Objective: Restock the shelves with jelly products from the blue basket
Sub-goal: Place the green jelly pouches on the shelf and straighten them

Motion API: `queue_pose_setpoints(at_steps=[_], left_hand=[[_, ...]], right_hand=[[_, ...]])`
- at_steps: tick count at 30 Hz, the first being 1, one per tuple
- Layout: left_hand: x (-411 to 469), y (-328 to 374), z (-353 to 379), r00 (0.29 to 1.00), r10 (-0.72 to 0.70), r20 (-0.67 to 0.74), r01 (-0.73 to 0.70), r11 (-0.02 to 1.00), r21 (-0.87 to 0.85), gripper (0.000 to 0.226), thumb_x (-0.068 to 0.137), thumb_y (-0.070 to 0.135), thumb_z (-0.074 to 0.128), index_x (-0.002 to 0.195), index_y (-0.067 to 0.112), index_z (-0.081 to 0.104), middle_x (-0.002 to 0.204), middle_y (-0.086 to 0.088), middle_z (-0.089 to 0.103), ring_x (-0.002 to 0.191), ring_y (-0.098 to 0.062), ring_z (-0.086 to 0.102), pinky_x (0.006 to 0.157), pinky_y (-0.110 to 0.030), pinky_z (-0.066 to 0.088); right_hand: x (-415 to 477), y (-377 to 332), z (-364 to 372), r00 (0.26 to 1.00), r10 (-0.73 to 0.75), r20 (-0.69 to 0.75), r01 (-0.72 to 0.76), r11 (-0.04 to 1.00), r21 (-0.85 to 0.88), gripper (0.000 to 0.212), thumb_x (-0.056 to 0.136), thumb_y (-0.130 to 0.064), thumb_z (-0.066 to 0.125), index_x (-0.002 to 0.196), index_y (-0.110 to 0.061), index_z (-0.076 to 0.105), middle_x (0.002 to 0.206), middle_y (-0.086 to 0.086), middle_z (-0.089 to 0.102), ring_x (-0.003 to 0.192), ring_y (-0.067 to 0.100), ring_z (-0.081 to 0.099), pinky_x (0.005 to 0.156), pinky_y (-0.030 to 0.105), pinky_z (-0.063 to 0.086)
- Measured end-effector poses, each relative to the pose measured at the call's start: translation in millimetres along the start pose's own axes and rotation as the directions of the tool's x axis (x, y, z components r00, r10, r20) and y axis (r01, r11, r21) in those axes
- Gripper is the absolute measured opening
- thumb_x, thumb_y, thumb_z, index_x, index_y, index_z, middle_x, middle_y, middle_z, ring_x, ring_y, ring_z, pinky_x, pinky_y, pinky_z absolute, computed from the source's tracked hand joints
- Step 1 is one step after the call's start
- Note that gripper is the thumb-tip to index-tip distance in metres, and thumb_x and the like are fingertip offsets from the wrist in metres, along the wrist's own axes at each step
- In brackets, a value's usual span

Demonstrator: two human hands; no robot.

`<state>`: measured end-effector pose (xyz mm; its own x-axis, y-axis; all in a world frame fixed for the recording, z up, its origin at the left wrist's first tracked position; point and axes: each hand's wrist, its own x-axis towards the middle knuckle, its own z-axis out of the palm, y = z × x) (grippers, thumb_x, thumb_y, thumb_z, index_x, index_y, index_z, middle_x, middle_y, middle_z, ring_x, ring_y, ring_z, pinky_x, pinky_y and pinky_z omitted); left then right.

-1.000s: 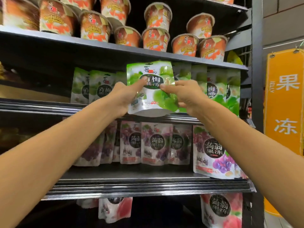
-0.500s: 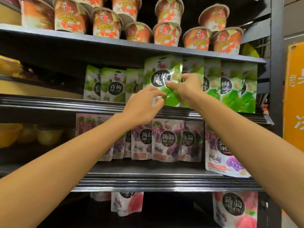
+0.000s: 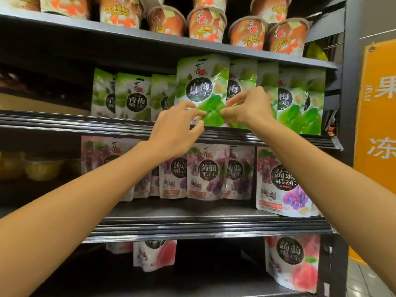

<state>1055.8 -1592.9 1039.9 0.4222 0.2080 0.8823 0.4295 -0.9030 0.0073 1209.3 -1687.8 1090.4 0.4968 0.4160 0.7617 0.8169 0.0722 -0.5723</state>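
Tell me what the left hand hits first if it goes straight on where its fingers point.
The front green pouch, low on its face; fingertips of the left hand seem almost on it, depth unclear.

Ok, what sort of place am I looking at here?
Most likely a grocery store's snack aisle: tiered shelves carry rows of green jelly pouches, orange cups fill the top tier, and an orange sign hangs alongside.

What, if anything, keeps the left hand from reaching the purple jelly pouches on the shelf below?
Probably nothing, so yes. The left hand is on the green pouch with the right hand; the purple pouches stand unblocked just below its wrist.
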Motion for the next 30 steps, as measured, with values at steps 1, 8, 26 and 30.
queue_pose_setpoints(at_steps=[1,8,26,30], left_hand=[[0,1,1,1.000,-0.005,-0.007,0.005,1.000,0.002,0.037,0.099,0.035,0.043,0.132,0.027,0.059,0.142,0.002,0.047,0.126,-0.019,0.048,0.109,-0.042,0.029],[-3,5,2,1.000,-0.008,-0.030,0.009,1.000,0.023,0.038,0.099,0.036,0.043,0.132,0.026,0.058,0.137,0.003,0.050,0.116,-0.020,0.055,0.108,-0.042,0.029],[-120,1,-22,0.968,-0.199,-0.153,0.091,0.844,-0.528,0.016,0.092,0.008,0.056,0.092,0.017,0.069,0.089,0.008,0.066,0.080,-0.002,0.057,0.074,-0.014,0.043],[-187,-17,-30,0.966,-0.257,-0.005,0.192,0.736,-0.649,0.021,0.092,0.007,0.056,0.088,0.022,0.069,0.081,0.017,0.066,0.075,0.002,0.061,0.071,-0.009,0.044]], right_hand=[[0,0,1,1.000,-0.004,-0.014,0.003,1.000,-0.012,0.019,0.071,-0.023,0.087,0.072,-0.023,0.069,0.066,-0.001,0.072,0.059,0.012,0.070,0.077,0.038,0.060],[-4,8,3,0.999,-0.006,-0.049,0.008,0.999,0.040,0.023,0.069,-0.029,0.089,0.084,-0.025,0.072,0.076,0.001,0.074,0.065,0.018,0.073,0.081,0.045,0.059],[-134,17,42,0.997,-0.048,-0.060,0.071,0.876,0.477,0.016,0.087,-0.020,0.059,0.078,-0.020,0.073,0.062,-0.004,0.066,0.043,0.009,0.052,0.047,0.018,0.041],[-204,23,67,0.999,0.006,0.046,-0.029,0.851,0.524,0.019,0.089,-0.017,0.058,0.079,-0.020,0.074,0.063,0.000,0.067,0.043,0.011,0.052,0.041,0.012,0.036]])
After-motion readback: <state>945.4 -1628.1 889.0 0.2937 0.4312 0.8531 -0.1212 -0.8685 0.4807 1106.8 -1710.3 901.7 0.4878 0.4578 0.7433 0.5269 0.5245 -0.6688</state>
